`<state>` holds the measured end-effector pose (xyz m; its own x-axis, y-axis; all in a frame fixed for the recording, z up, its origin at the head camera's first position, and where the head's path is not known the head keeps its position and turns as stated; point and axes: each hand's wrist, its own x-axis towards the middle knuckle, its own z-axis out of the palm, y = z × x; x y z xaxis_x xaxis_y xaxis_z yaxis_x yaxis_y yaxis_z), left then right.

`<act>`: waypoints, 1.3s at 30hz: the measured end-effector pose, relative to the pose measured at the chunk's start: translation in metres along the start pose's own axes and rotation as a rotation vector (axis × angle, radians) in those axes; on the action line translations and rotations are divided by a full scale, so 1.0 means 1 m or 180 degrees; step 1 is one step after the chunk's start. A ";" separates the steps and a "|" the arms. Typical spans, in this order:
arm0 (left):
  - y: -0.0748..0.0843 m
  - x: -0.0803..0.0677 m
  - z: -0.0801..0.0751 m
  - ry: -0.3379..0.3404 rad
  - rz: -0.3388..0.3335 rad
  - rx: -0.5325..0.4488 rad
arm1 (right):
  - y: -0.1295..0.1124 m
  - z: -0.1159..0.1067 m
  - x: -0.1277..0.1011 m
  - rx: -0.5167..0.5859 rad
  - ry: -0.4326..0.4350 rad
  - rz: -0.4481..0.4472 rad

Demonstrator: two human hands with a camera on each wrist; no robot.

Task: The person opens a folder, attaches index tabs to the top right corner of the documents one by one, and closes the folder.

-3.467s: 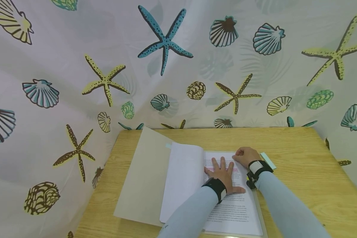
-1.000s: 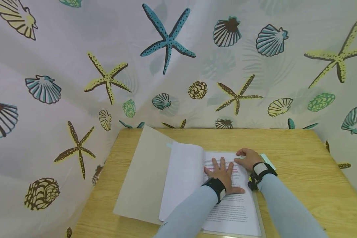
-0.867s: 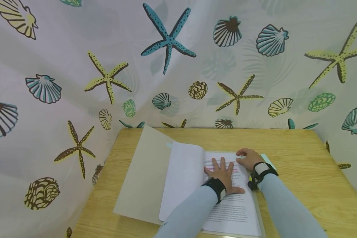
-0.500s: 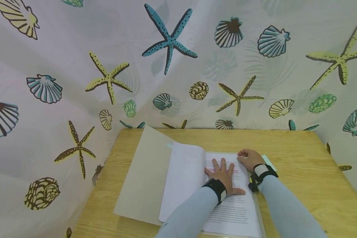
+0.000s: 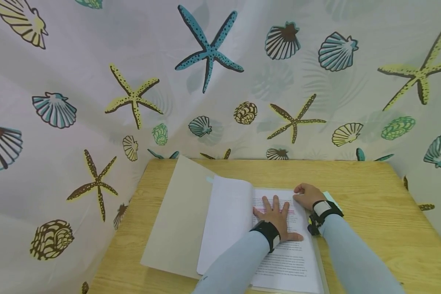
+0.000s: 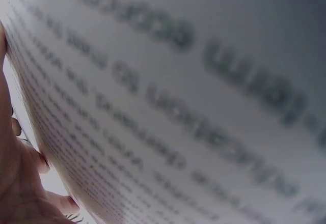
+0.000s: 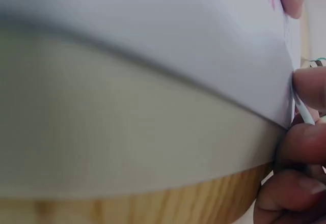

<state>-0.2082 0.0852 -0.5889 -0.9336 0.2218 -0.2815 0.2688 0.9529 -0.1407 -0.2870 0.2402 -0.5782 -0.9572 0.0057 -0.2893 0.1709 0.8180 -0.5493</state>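
An open document folder lies on the wooden table, its cover and a turned stack of pages to the left. My left hand rests with fingers spread on the printed page, below lines marked in pink. At that page's top right corner, my right hand pinches the paper. The right wrist view shows the sheet's corner between thumb and fingers, with a narrow pale strip sticking out there. Blurred print on a curved page fills most of the left wrist view.
Just right of my right hand, a pale mint slip lies on the table. A small light blue tab shows at the turned pages' top left. A curtain with starfish and shells hangs behind the table.
My right hand has shifted slightly right along the page's top, and its fingertips have drawn together at the corner. The left hand stays in place on the page.
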 end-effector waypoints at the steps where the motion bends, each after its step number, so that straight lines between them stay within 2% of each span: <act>1: 0.000 0.000 0.001 -0.0004 0.0002 -0.0010 | 0.000 0.000 0.000 0.0008 -0.0010 -0.0002; 9: -0.003 -0.002 -0.003 -0.0044 0.0008 -0.0039 | -0.004 0.001 -0.002 -0.0197 -0.0028 -0.0076; 23: -0.005 0.000 0.000 -0.0026 0.0039 -0.0079 | -0.008 -0.002 -0.005 -0.0216 -0.0160 -0.0111; 29: -0.005 0.000 0.001 0.0000 0.0042 -0.0087 | -0.007 -0.004 -0.004 -0.0041 -0.0177 -0.0025; 35: -0.005 -0.002 -0.001 -0.0006 0.0096 -0.0125 | -0.018 -0.003 -0.010 -0.0296 -0.0028 0.0009; 39: -0.006 -0.002 -0.001 0.0001 0.0107 -0.0130 | -0.020 -0.002 -0.011 -0.0321 -0.0098 0.0100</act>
<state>-0.2086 0.0795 -0.5867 -0.9242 0.2541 -0.2851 0.2903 0.9525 -0.0923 -0.2808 0.2249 -0.5627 -0.9439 0.0158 -0.3299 0.1748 0.8714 -0.4583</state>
